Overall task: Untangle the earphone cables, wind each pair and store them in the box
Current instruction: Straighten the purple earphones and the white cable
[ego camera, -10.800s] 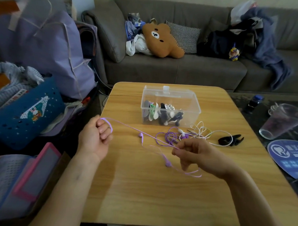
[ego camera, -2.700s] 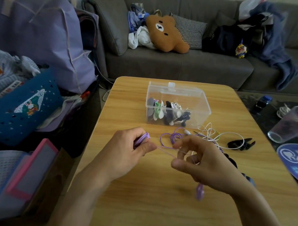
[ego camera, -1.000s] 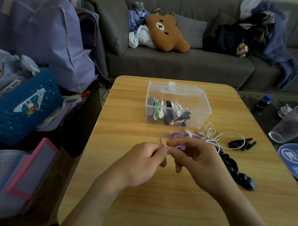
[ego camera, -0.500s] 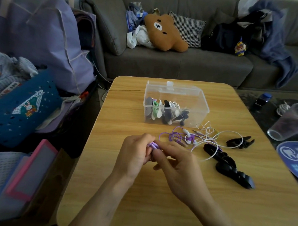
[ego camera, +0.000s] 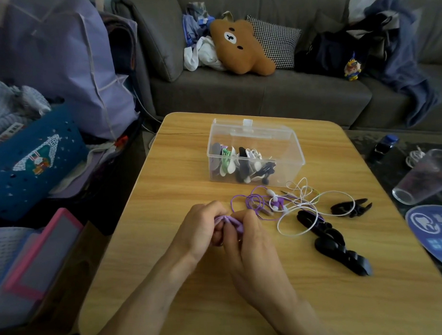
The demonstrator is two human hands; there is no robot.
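Note:
My left hand [ego camera: 202,228] and my right hand [ego camera: 252,244] meet over the middle of the wooden table [ego camera: 165,189]. Between their fingertips sits a small wound bundle of light purple earphone cable [ego camera: 229,221], gripped by both hands. Just beyond the hands lies a tangle of darker purple earphones [ego camera: 256,203] and white earphones [ego camera: 299,202]. The clear plastic box [ego camera: 254,153] stands behind it with its lid open, holding several wound pairs. Black clips [ego camera: 340,248] lie to the right.
A further black clip [ego camera: 351,206] lies at the right. A clear plastic cup [ego camera: 425,177] lies tipped off the table's right edge beside a blue round fan [ego camera: 432,232]. Bags and a blue basket [ego camera: 31,159] crowd the left; a grey sofa [ego camera: 262,95] stands behind.
The long purple cable once stretched between my hands is now wound into a small bundle. My hands have come together on it, and the black clips at the right are now uncovered.

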